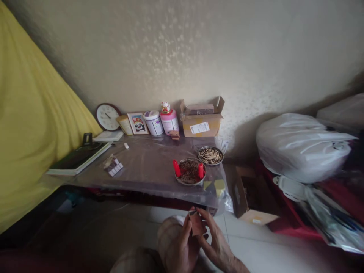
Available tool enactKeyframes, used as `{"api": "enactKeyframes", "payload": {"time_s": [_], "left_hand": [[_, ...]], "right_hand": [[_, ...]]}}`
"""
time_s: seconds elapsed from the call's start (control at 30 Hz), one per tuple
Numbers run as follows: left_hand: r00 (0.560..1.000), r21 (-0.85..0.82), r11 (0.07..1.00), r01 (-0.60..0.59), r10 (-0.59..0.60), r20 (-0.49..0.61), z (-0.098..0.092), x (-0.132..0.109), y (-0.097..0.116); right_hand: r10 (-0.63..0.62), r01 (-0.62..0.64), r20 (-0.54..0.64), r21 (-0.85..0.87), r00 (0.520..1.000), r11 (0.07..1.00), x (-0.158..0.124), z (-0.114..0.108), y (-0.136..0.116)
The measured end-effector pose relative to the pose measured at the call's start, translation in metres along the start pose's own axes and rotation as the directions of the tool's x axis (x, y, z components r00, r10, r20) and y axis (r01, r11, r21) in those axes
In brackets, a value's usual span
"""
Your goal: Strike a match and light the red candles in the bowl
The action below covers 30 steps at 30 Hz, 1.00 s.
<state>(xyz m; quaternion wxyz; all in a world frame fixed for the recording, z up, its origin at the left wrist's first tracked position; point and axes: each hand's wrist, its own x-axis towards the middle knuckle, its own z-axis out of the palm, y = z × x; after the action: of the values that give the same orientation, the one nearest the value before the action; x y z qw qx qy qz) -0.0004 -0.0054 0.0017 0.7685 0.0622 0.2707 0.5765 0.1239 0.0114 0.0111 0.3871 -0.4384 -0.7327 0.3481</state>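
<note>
Hands (196, 237) around small box (196, 223); matchstick-filled bowls (190, 171) beyond.

I hold a small brown box (196, 223) upright between both hands, low over my lap. My left hand (179, 246) grips its left side, my right hand (216, 242) pinches its right edge with the fingertips. Just beyond my hands stands a table (148, 159) under clear plastic. On it, nearest my hands, a metal dish (190, 172) holds 2 red pieces; a second dish (211, 155) sits just behind.
</note>
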Motion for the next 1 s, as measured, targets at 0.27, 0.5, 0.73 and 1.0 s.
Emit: {"api": "enactKeyframes", "payload": {"time_s": [0.27, 0.5, 0.73, 1.0], "left_hand": [[0.998, -0.099, 0.994, 0.036, -0.031, 0.054, -0.002, -0.005, 0.004], [0.998, -0.082, 0.996, 0.045, -0.040, 0.058, -0.005, -0.005, 0.002], [0.999, -0.045, 0.998, 0.037, -0.036, 0.028, -0.001, -0.004, 0.000], [0.997, -0.021, 0.998, 0.061, -0.060, 0.045, 0.001, -0.002, -0.001]], "right_hand": [[0.136, -0.137, 0.009, 0.097, 0.991, 0.986, 0.016, -0.030, -0.002], [-0.067, 0.096, 0.125, -0.240, 0.990, 0.966, 0.035, -0.040, -0.018], [-0.117, 0.269, 0.313, -0.504, 0.942, 0.820, 0.041, -0.047, -0.024], [-0.182, 0.405, 0.400, -0.590, 0.898, 0.698, 0.048, -0.050, -0.030]]}}
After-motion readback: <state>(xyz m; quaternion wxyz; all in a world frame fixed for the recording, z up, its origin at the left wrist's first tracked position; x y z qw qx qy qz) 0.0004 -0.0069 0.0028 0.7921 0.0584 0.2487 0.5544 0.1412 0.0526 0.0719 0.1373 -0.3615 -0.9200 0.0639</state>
